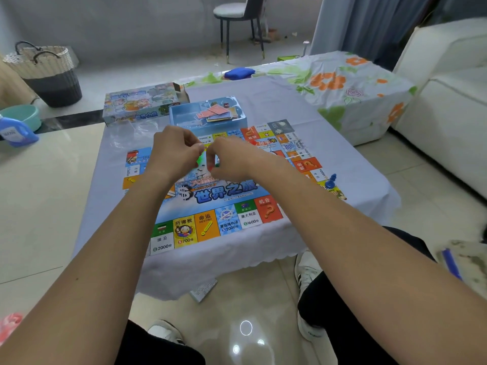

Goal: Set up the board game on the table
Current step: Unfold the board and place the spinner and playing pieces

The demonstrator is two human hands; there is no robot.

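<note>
The colourful game board (224, 201) lies flat on the low table covered with a pale cloth (329, 143). Above the board's middle my left hand (174, 151) and my right hand (232, 159) meet, fingers curled. Together they pinch a small clear bag of green and red game pieces (208, 160), mostly hidden by the fingers. A blue pawn (330, 181) stands on the board's right edge. Behind the board sit the blue box tray (179, 114) with cards (217, 113) and the box lid (139, 104).
A dark blue cloth (238, 73) lies at the table's far end. A paper leaflet (204, 289) lies on the floor under the front edge. A white sofa (448, 101) stands right, a woven basket (50, 72) and a teal basin (22, 115) left, a chair (242, 19) behind.
</note>
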